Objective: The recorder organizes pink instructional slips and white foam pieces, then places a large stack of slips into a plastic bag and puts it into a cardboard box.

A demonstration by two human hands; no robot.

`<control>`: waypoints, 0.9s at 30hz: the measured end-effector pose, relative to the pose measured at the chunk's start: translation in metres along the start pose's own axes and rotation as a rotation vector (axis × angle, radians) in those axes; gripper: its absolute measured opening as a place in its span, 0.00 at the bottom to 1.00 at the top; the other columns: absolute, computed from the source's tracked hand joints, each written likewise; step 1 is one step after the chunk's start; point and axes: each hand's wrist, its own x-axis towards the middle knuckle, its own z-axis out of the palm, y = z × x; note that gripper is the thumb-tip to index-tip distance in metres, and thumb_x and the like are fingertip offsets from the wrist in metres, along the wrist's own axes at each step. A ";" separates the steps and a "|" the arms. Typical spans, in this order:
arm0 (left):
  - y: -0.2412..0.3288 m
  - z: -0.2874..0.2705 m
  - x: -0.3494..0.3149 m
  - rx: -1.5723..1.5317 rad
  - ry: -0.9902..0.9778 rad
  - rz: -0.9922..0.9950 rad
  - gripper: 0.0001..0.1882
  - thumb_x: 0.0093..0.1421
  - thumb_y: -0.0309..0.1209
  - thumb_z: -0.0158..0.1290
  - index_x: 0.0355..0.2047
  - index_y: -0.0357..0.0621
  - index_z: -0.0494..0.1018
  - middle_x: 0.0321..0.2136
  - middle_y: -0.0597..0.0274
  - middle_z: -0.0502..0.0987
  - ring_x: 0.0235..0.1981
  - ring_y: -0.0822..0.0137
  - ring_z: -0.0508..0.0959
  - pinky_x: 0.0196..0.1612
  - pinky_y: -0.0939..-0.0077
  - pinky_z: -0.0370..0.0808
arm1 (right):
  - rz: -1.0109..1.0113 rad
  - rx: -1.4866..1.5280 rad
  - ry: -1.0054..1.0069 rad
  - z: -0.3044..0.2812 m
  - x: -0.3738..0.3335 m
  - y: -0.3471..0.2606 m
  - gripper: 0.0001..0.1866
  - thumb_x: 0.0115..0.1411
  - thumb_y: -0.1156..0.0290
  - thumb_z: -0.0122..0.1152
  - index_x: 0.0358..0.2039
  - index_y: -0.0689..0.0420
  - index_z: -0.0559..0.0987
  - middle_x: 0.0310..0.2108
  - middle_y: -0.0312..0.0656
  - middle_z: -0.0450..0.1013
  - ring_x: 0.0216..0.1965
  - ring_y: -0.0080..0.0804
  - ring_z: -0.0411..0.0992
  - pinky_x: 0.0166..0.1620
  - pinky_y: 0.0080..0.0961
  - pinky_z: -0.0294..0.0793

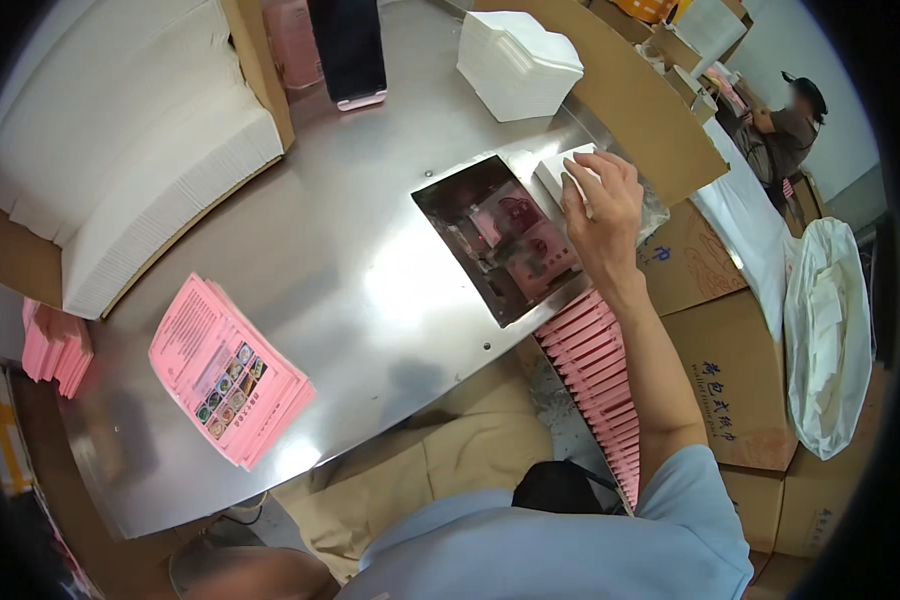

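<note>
Reaching from 5 o'clock, right forearm runs up to the right hand (602, 205) at about 2 o'clock of centre. Hand is palm-down, fingers curled over a small white packet stack (558, 172), thin flat white pieces, edges squared, sitting at the far right corner of the rectangular opening (460, 205) cut in the steel table (340, 270). Grip closed on the stack, thumb side hidden, so how tight is unclear. Left hand out of view.

Near, 6 o'clock: blue shirt, tan trousers, dark pouch at lap. At 4 o'clock a row of pink packets (595, 375) stands on edge below the table rim. At 8 o'clock a fanned pile of pink leaflets (228, 368) with small round pictures lies on the steel; more pink sheets (55, 345) at 9 o'clock off the table edge.

Inside the opening: pink printed packets (530, 245) lying flat.

Far: big white paper stack (120, 150) in a carton at 10 o'clock, white block of sheets (518, 62) at 12, dark upright device (348, 50) beside it. Brown cartons (715, 320) at 3 o'clock, white bag (828, 330) beyond, another person (785, 125) at 2 o'clock.
</note>
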 end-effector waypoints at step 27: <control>-0.136 0.111 0.095 1.103 -0.170 0.010 0.12 0.54 0.28 0.63 0.37 0.44 0.73 0.35 0.56 0.68 0.39 0.54 0.67 0.45 0.58 0.62 | 0.200 0.030 -0.089 0.029 -0.018 0.048 0.09 0.55 0.70 0.65 0.36 0.59 0.83 0.34 0.44 0.71 0.39 0.43 0.71 0.40 0.40 0.69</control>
